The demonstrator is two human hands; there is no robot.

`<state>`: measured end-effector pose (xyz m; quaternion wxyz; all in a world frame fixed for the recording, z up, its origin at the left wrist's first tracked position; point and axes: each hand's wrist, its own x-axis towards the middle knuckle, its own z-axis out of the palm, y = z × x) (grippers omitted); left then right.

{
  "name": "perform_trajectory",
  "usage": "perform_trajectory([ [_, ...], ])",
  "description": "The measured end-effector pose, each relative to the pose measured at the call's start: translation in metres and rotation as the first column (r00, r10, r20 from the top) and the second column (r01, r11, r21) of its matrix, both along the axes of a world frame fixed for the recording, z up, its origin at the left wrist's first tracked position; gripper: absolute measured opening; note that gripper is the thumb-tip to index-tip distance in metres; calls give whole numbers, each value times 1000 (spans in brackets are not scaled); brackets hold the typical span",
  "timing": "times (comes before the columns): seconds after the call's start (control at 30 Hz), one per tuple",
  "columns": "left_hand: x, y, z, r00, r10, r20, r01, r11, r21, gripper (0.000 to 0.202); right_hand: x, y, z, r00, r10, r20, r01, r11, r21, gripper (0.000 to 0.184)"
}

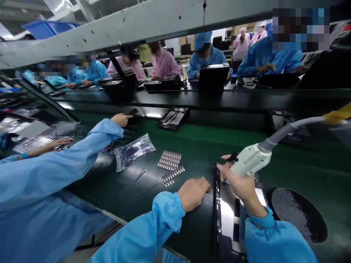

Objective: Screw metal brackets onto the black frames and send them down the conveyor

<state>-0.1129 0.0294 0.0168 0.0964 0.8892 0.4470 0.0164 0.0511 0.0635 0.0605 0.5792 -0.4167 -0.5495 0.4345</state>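
Note:
My right hand (241, 184) grips a white air-gun tool (251, 160) with a grey ribbed hose (287, 130), held over a dark laptop-like panel (227, 219) lying on the green belt. My left hand (193, 193) rests on the belt with curled fingers, touching the panel's left edge and holding nothing. Two strips of small metal parts (170, 160) lie just beyond my left hand.
A co-worker's blue sleeve (82, 153) reaches from the left, the hand (121, 119) on a dark object. A clear plastic bag (134, 150), tweezers (136, 179), another panel (173, 118) and a round mesh opening (298, 214) are on the belt. Several workers sit across the line.

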Motion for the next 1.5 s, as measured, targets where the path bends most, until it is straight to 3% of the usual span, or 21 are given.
perform_trajectory([
  [0.1,-9,-7,1,1000,-4,-8,4,998,-65,14,-7,-5,-3,998,56,-27,-57,998,-40,25],
  [0.3,-27,-10,0,941,149,305,-100,980,-170,26,-26,-16,-20,988,156,-1,-155,983,-100,25],
  [0.47,-29,-14,-4,884,200,423,-126,972,-196,32,-30,-18,-26,980,197,28,-193,975,-108,26],
  [0.67,-19,-13,-1,862,201,465,-104,969,-225,17,-23,-16,-22,991,130,8,-129,988,-90,29],
  [0.77,-22,-15,2,835,215,506,-123,970,-210,19,-23,-16,-24,989,147,7,-145,985,-94,29],
  [0.93,-37,-23,4,749,304,588,-214,952,-219,29,-27,-17,-28,982,189,9,-188,979,-82,25],
  [1.07,-46,-29,-1,676,398,621,-306,917,-254,22,-31,-18,-27,983,179,37,-176,982,-69,24],
  [1.37,-50,-33,-8,647,372,666,-341,922,-184,24,-50,-16,-40,977,205,63,-197,974,-114,28],
  [1.5,-41,-35,-9,652,365,665,-319,927,-196,23,-43,-17,-35,979,203,20,-200,975,-99,27],
])
